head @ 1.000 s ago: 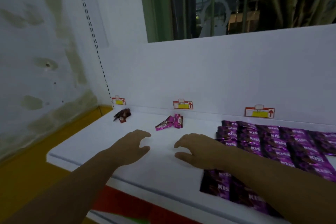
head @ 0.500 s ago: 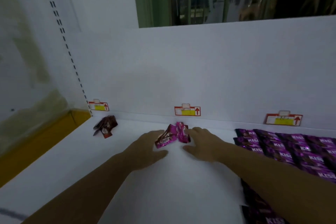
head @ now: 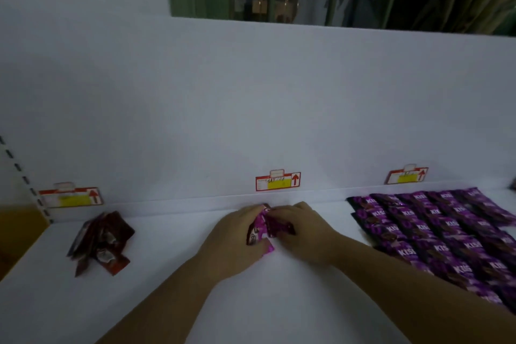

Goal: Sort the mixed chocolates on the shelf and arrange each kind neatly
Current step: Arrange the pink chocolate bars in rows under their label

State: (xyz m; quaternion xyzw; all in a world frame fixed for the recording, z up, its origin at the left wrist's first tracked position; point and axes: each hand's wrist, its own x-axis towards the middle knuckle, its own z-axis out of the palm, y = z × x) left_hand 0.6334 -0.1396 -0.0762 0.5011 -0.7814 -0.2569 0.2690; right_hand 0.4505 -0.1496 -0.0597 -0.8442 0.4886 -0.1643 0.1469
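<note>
A few pink chocolate packets (head: 262, 229) lie in a small heap at the middle of the white shelf (head: 279, 288), near the back wall. My left hand (head: 237, 240) grips them from the left and my right hand (head: 301, 229) grips them from the right, so most of the heap is covered. A loose pile of dark red packets (head: 102, 243) sits at the shelf's left. Rows of purple packets (head: 435, 234) lie flat on the right.
Three red and yellow price tags are fixed along the back wall: the left tag (head: 69, 198), the middle tag (head: 277, 181) and the right tag (head: 407, 176). A white back panel rises behind the shelf. The shelf's left edge borders a yellow floor (head: 16, 232).
Both hands have reached forward from the shelf's front to the pink packets and closed round them. The view has moved closer to the back wall.
</note>
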